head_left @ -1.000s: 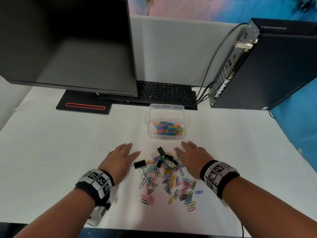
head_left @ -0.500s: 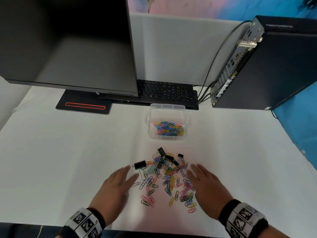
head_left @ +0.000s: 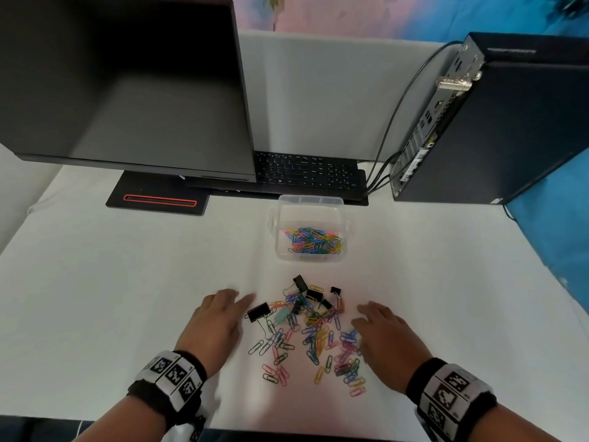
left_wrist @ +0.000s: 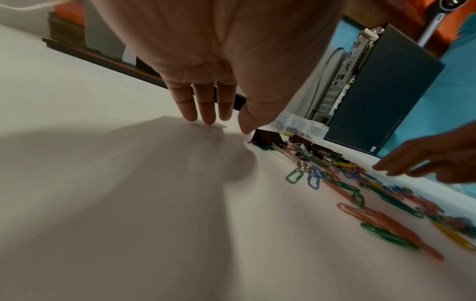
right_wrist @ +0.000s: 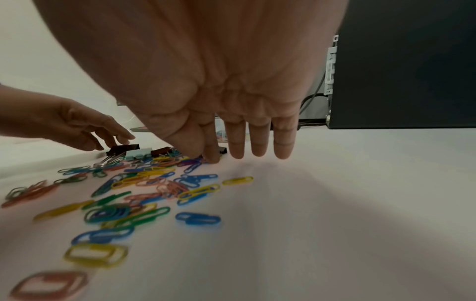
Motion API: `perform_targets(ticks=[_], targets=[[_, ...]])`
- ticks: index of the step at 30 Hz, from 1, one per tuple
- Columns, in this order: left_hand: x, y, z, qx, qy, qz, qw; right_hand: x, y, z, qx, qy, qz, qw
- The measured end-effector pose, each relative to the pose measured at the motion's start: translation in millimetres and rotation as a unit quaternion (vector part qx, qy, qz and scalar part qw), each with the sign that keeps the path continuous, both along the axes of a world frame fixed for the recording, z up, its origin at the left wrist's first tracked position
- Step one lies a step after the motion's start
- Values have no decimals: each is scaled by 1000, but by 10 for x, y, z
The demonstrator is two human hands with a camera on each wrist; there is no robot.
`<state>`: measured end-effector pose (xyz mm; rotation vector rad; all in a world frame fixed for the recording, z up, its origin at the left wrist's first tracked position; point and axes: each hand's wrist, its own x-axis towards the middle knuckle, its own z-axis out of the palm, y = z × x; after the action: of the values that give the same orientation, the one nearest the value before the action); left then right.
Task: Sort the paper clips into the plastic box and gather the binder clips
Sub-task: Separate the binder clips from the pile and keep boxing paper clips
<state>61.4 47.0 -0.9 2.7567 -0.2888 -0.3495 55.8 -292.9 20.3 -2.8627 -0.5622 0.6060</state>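
Paper clips [head_left: 318, 339] lie scattered on the white table [head_left: 127, 282], mixed with black binder clips [head_left: 258, 311], just in front of the part-filled plastic box [head_left: 310, 229]. The left hand [head_left: 216, 323] and right hand [head_left: 385, 336] flank the pile, fingers spread and holding nothing. Sorting looks midway; next, probably, pinch up clips.

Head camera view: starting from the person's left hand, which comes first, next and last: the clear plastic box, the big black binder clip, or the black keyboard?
1. Big black binder clip: beside the left hand's fingertips, at the pile's left edge.
2. Clear plastic box: beyond the pile, mid-table.
3. Black keyboard: farthest, behind the box.
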Motion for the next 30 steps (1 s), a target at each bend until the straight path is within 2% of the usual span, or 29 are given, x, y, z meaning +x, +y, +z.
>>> perform_targets(ticks=[4,9,14,17,24,30], targets=[[102,-111,39,12,-8,-67,998,215,89,10,6,-1,-3,1000],[225,-154,21,43,-13,-109,993,381,138,-43,-32,-3,38,999],[260,-191,30,87,-27,-173,981,255,32,-105,-70,-11,60,996],[299,-185,17,92,-39,-184,978,87,-37,-158,-85,-6,73,994],[345,-120,99,114,-38,-221,968,105,15,-107,-44,-35,35,998],[350,-21,93,140,-28,-245,959,277,127,-40,-9,-34,48,998]])
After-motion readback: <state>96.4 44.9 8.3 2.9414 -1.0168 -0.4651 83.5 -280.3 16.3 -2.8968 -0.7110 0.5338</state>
